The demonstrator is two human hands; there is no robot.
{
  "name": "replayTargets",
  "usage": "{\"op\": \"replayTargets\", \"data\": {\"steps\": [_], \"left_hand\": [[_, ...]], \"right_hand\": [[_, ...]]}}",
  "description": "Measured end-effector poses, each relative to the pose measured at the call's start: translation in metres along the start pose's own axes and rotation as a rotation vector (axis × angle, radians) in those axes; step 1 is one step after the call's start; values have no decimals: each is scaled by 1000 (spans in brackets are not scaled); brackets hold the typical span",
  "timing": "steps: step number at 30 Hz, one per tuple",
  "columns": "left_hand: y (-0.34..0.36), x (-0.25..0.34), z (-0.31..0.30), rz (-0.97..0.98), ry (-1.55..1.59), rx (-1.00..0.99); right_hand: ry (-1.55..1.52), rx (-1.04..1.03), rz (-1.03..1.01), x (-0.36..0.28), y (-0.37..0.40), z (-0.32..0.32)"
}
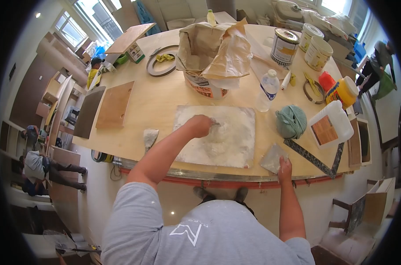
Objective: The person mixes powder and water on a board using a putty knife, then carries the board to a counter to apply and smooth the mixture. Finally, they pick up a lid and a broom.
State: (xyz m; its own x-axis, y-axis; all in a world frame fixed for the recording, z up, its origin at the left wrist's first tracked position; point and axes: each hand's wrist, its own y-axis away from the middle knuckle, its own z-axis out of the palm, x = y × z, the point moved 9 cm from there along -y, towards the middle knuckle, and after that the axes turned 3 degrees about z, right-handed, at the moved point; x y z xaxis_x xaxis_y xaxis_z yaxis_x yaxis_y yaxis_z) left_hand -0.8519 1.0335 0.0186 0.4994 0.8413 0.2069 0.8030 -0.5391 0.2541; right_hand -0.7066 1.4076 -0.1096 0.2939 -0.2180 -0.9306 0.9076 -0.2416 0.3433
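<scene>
My left hand (199, 126) is closed over a board coated with whitish powder or paste (189, 152). A short grey tip (215, 123) sticks out past its fingers, but the rest of that tool is hidden in the fist. My right hand (285, 170) grips the edge of a flat grey square scraper (272, 157), held at the table's front edge to the right of the board. To the left of the board lies a putty knife (150, 138) with a whitish, coated blade.
Behind the board stands a bucket (206, 86) with an open paper bag (227, 51) in it. At right are a water bottle (268, 90), green yarn (291, 121), a white jug (330, 123) and a black square (317, 161). Other people (37, 165) are at left.
</scene>
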Motion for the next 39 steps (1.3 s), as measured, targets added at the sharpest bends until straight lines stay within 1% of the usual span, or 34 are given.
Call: {"op": "replayTargets", "data": {"steps": [1,2,4,5,7,9,11,14,16,17,19,20,22,25,27,28,29,30,31,32,34,36,37,39], "left_hand": [[14,2,-5,-11,6,-11],[31,6,-21,53,51,137],[63,-22,-23,-185,345,306],[85,-35,-19,-311,493,393],[124,-54,26,-532,753,365],[154,-59,113,-774,1586,538],[176,-52,172,-937,1773,666],[179,-22,191,-1124,1768,955],[152,-63,183,-1058,1547,847],[126,-90,162,-891,1031,506],[87,-96,98,-819,703,215],[71,-86,71,-681,906,492],[32,-43,21,-347,380,471],[45,14,-24,-247,262,456],[84,12,-33,-447,517,516],[108,9,-28,-543,640,541],[128,-16,22,-601,1037,633],[143,-35,83,-650,1442,717],[158,-31,124,-819,1597,724],[172,-18,157,-991,1753,732],[175,19,186,-1082,1814,848],[153,36,192,-1062,1869,946],[146,39,194,-1052,1896,995],[126,22,193,-1031,1904,1029]], "right_hand": [[-19,5,9,-3,3,3],[58,-9,-21,-2,-1,1],[210,-33,-72,12,-10,-11],[202,-34,-51,17,-9,-13],[187,-38,-21,20,-13,-14],[128,-20,-48,6,-6,-6],[68,-24,-55,2,-3,-3],[13,-59,-44,6,-5,-2],[20,-58,-38,-4,1,2],[113,-63,-21,0,-1,-3],[291,-74,10,23,-15,-18],[268,-77,-33,19,-16,-16],[221,-80,-110,14,-13,-11],[104,-45,-108,0,-4,-3],[103,-78,-86,2,-5,-3],[96,-90,-74,4,-5,-4],[98,-91,-82,5,-6,-5],[103,-97,-91,5,-7,-5],[112,-110,-98,6,-8,-4],[56,-105,-72,9,-9,-4],[-51,-95,-23,11,-9,-1],[13,-117,-86,3,-7,1],[46,-128,-117,0,-6,1],[102,-111,-64,5,-6,-2]]}}
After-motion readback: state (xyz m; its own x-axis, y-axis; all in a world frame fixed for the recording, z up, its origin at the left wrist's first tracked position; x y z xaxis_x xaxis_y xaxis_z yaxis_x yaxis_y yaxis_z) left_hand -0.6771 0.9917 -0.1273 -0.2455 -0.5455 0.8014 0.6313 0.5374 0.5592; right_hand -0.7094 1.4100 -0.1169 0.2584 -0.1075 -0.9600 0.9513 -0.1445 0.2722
